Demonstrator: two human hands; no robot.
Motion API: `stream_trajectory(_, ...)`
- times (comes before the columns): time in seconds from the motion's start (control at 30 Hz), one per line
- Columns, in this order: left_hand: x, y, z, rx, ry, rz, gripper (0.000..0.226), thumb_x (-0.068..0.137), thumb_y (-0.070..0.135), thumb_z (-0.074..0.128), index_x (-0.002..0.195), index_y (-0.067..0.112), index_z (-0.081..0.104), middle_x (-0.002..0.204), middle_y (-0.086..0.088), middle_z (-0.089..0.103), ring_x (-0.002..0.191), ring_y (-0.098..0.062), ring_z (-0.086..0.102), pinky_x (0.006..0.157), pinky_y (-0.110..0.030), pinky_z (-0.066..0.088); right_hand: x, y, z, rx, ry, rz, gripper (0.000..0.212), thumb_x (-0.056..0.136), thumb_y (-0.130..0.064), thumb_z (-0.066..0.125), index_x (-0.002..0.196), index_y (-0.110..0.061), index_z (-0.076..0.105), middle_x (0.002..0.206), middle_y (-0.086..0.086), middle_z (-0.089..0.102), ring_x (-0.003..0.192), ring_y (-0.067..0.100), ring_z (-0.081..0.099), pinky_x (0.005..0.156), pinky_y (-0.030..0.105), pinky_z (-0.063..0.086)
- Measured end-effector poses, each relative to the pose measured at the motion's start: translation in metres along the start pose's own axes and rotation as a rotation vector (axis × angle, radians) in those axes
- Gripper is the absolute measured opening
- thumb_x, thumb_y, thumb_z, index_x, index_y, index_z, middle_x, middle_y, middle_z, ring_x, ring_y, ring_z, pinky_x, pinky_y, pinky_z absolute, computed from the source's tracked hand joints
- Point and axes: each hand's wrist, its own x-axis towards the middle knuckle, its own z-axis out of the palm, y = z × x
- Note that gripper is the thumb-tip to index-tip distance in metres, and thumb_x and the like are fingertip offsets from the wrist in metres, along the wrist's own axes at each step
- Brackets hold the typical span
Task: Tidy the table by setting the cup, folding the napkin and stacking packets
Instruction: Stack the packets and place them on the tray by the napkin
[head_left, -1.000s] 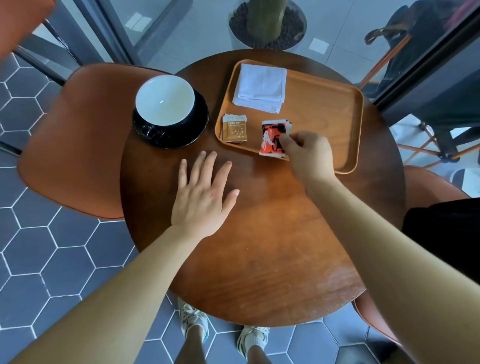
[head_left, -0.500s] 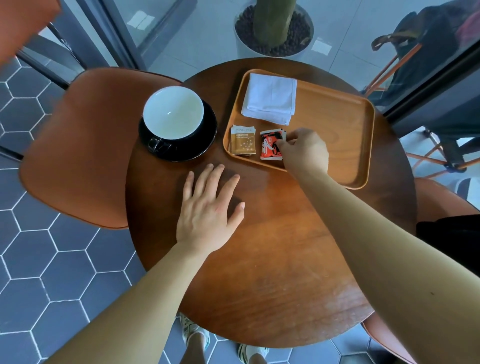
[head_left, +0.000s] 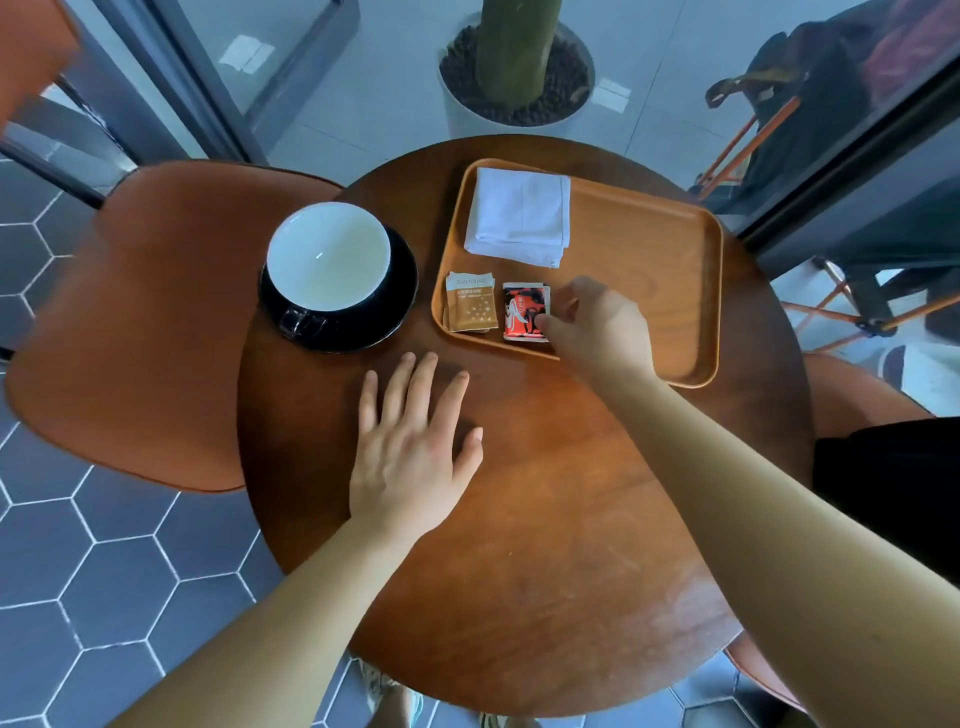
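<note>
On the round wooden bench the left hand lies flat, palm down, fingers spread wide and holding nothing. The right hand reaches into the wooden tray, its thumb and fingertips pinched on the right edge of the red and black packet, which lies at the tray's near rim. Just beside it, to the left, sits the brown packet, apart from the red one. The folded white napkin rests in the tray's far left corner. Left of the tray, the white cup stands empty on its black saucer, handle toward the person
</note>
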Motion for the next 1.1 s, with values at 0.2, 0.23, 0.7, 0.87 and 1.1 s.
stream_trajectory(0.2,0.005,-0.001,-0.004,-0.084,0.01,-0.035,0.047,0.093,0.045,0.056,0.133,0.021,0.059,0.146,-0.013,0.05,0.142,-0.031,0.04,0.12,-0.057,0.025,0.005,0.002,0.007,0.053,0.049,0.008,0.027,0.087,-0.042,0.067,0.102,-0.02,0.063,0.092,0.003,0.071,0.086,0.028,0.065,0.066,0.033,0.049)
stream_trajectory(0.23,0.009,0.001,-0.007,-0.107,0.025,-0.034,0.041,0.091,0.04,0.06,0.127,0.019,0.063,0.14,-0.014,0.054,0.136,-0.031,0.045,0.117,-0.057,0.031,0.005,0.005,0.009,0.058,0.046,-0.004,0.028,0.087,-0.042,0.068,0.104,-0.02,0.063,0.092,0.002,0.071,0.086,0.027,0.065,0.065,0.032,0.047)
stream_trajectory(0.7,0.077,0.02,-0.033,-0.062,-0.03,0.14,0.056,0.096,0.035,0.059,0.144,0.009,0.05,0.15,-0.018,0.047,0.142,-0.032,0.043,0.115,-0.043,0.04,0.012,0.009,0.013,0.099,0.027,-0.108,0.029,0.084,-0.043,0.069,0.106,-0.027,0.059,0.079,-0.008,0.068,0.078,0.026,0.067,0.062,0.031,0.046)
stream_trajectory(0.87,0.088,0.014,-0.039,-0.02,-0.128,0.169,0.055,0.097,0.04,0.055,0.141,0.007,0.055,0.151,-0.019,0.047,0.143,-0.034,0.042,0.117,-0.047,0.037,0.009,0.007,0.016,0.067,0.026,-0.104,0.032,0.083,-0.043,0.068,0.111,-0.032,0.056,0.078,-0.009,0.068,0.077,0.027,0.068,0.061,0.032,0.048)
stream_trajectory(1.1,0.087,0.006,-0.042,-0.054,-0.167,0.205,0.049,0.096,0.036,0.056,0.134,0.004,0.059,0.15,-0.02,0.049,0.141,-0.033,0.045,0.118,-0.044,0.033,0.004,0.002,0.016,0.054,0.023,-0.064,0.03,0.086,-0.036,0.065,0.114,-0.029,0.059,0.079,-0.002,0.07,0.076,0.03,0.066,0.066,0.041,0.057)
